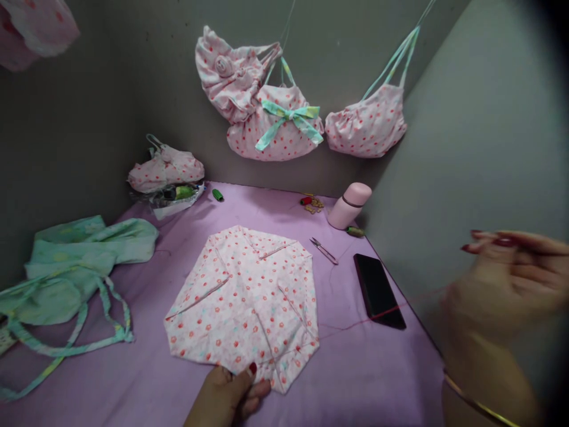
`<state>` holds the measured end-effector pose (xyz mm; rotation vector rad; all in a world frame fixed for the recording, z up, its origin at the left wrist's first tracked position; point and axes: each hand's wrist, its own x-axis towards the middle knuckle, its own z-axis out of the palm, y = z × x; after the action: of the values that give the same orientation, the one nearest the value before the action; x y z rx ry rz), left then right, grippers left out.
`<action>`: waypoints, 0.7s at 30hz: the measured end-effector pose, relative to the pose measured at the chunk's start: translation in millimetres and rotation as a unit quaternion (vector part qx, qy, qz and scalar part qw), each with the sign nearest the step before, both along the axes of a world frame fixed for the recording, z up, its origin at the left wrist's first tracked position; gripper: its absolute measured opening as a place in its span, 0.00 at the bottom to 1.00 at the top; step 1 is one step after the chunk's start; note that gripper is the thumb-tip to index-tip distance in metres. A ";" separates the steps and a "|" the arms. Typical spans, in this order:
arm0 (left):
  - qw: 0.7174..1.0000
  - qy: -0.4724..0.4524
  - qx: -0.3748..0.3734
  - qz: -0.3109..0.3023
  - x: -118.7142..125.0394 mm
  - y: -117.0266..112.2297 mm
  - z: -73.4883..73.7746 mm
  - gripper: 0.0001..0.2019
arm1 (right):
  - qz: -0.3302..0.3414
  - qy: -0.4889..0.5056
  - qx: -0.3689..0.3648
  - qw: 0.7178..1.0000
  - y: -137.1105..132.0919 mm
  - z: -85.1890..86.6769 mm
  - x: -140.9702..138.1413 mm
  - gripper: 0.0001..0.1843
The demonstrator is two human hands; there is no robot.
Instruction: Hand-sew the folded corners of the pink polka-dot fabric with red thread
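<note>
A folded pink cloth with a red dot print (244, 305) lies flat in the middle of the purple table cover (364, 373). My left hand (231, 394) pinches its near edge, thumb on top. My right hand (502, 279), blurred, is raised at the right with its fingers pinched on a thin red thread (368, 320). The thread runs taut from the cloth's right edge, across a black phone (377, 290), up to that hand. Any needle is too small to make out.
Small thread snips (324, 250) lie just right of the cloth, with a pink flask (349, 204), thread spools and beads behind. Mint green fabric with straps (75, 261) sits at the left. Several finished pink bags (275, 118) hang on the grey wall.
</note>
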<state>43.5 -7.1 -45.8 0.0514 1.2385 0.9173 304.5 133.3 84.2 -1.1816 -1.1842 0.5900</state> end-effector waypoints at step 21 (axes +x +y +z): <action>0.997 -0.051 -0.025 0.052 -5.9 -2.8 -8.6 0.21 | 0.379 -0.381 -0.121 0.835 -98.9 -112.9 -111.7 0.15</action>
<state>37.6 -9.8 -54.3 -0.0987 1.1762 0.9669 192.9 34.4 -28.7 -1.1635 -2.3775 0.9098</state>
